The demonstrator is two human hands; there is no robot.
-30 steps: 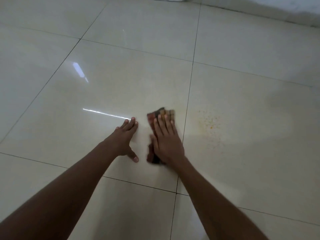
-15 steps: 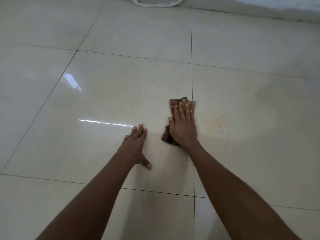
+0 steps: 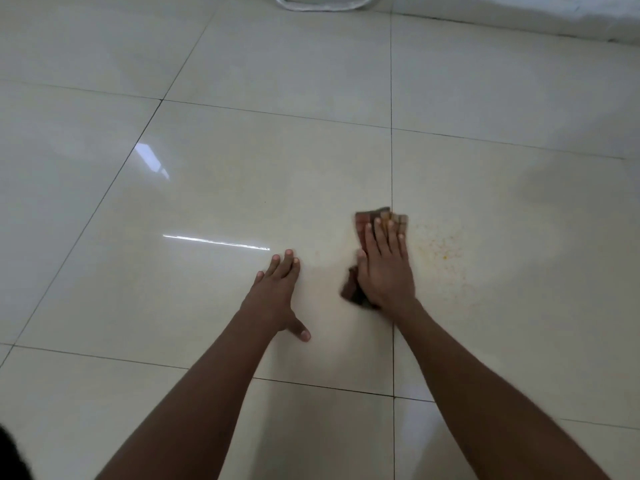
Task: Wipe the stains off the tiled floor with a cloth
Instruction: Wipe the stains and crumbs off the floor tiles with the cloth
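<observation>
A folded brown and reddish cloth (image 3: 367, 218) lies on the glossy cream tiled floor (image 3: 242, 174), just left of a grout line. My right hand (image 3: 384, 268) presses flat on top of it with straight fingers, covering most of it. A patch of orange speckled stain (image 3: 441, 252) spreads on the tile directly right of the cloth. My left hand (image 3: 277, 296) rests flat on the floor to the left of the cloth, fingers straight and thumb spread.
A white curved rim (image 3: 322, 5) of some object shows at the top edge. A white wall base (image 3: 554, 19) runs along the top right. Bright light reflections streak the tile left of my hands.
My right hand has slid the cloth forward and rightward to the stain's left edge over the last second. My left hand has stayed planted on the floor.
</observation>
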